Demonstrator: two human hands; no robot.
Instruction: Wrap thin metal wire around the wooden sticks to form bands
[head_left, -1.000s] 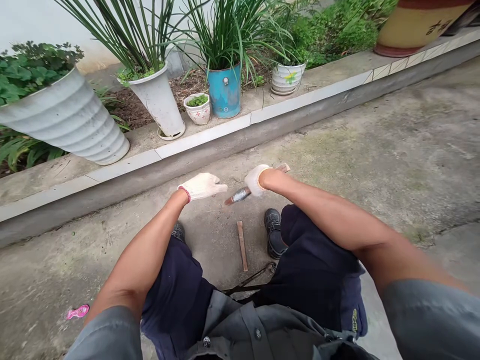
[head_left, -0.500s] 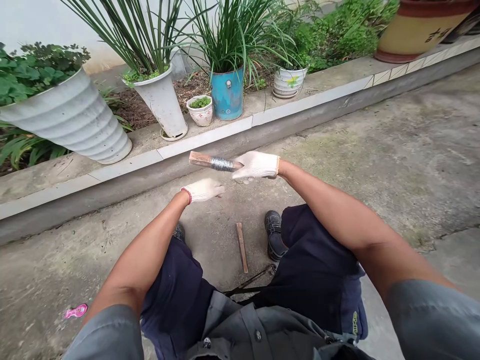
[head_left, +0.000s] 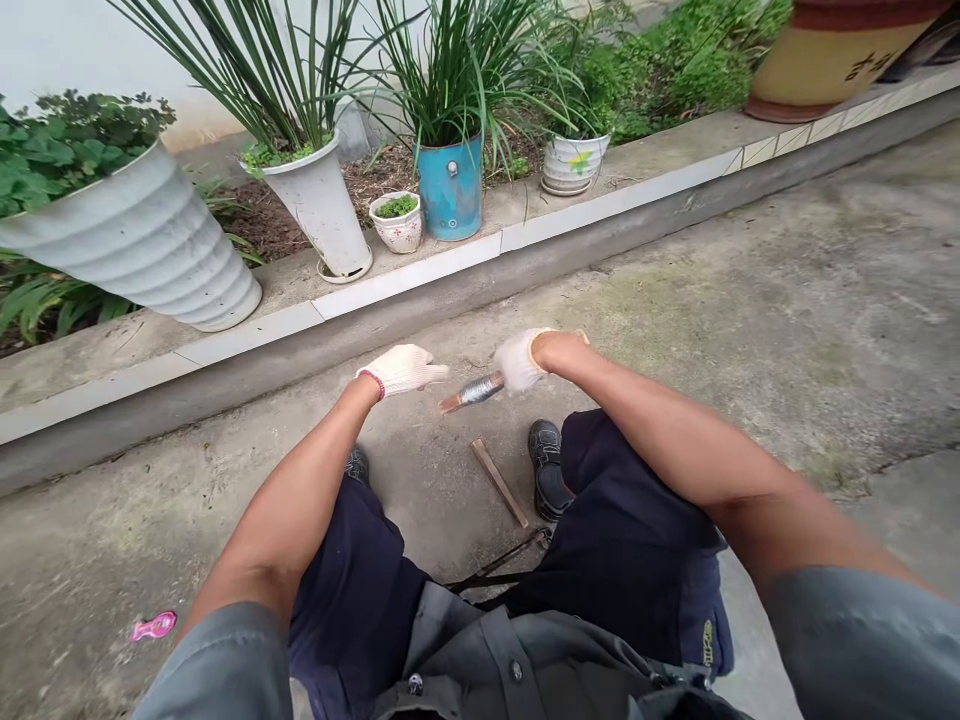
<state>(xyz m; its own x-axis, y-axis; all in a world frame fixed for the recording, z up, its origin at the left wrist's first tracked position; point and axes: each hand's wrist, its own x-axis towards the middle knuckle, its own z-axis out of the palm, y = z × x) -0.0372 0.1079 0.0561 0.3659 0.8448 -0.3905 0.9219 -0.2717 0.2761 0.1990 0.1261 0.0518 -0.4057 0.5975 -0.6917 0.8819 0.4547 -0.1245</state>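
Note:
My right hand (head_left: 520, 362), in a white knit glove, is closed round a wooden stick wound with silvery wire (head_left: 472, 391); the stick points down and left toward the ground. My left hand (head_left: 401, 368), gloved too, hovers just left of the stick's tip with its fingers stretched out flat and nothing in it. On the concrete between my black shoes (head_left: 548, 466) lies a short loose wooden stick (head_left: 499, 482), slanted. A dark thin metal tool (head_left: 504, 557) lies on the ground near my lap.
A low tiled ledge (head_left: 420, 272) crosses ahead, bearing a ribbed white planter (head_left: 142, 245), a tall white pot (head_left: 321, 208), a small bowl pot (head_left: 397, 221), a blue can (head_left: 451, 187) and a round painted pot (head_left: 574, 160). A pink object (head_left: 153, 627) lies left.
My right hand swung the wire-wound stick down from a raised level position to a downward slant. The loose stick on the ground has turned to a new angle. My left hand barely moved.

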